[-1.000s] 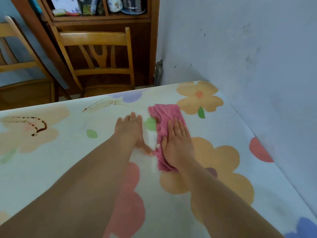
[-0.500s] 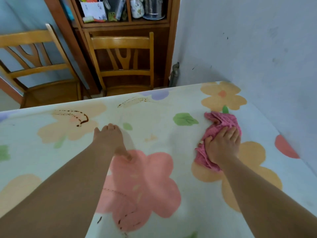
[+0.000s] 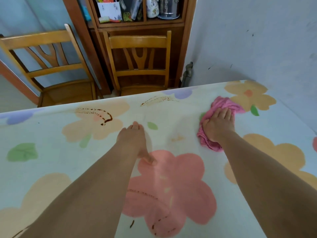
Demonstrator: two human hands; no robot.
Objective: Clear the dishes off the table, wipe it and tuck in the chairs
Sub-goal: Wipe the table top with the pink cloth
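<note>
Table (image 3: 51, 169): smooth covering w/ printed flowers, slight sheen, looks like coated cloth or plastic. Rag (image 3: 221, 104) nr far right corner: pink cloth, ribbed, matt. Chairs (image 3: 139, 43): varnished wood, semi-gloss. Cabinet (image 3: 173, 54): dark wood. Canister (image 3: 169, 7): shiny metal. Wall (image 3: 257, 40): matt paint, scuffed.

table (image 3: 171, 117): floral cloth, brown stains | pink rag (image 3: 221, 104): bunched, far right | two chairs (image 3: 140, 66): pulled out

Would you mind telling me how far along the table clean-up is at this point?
Done: no dishes show on the table. In hand: the right hand presses a pink cloth flat near the wall side, while the left hand rests flat. Left: brown smears remain, and two chairs stand untucked.
</note>
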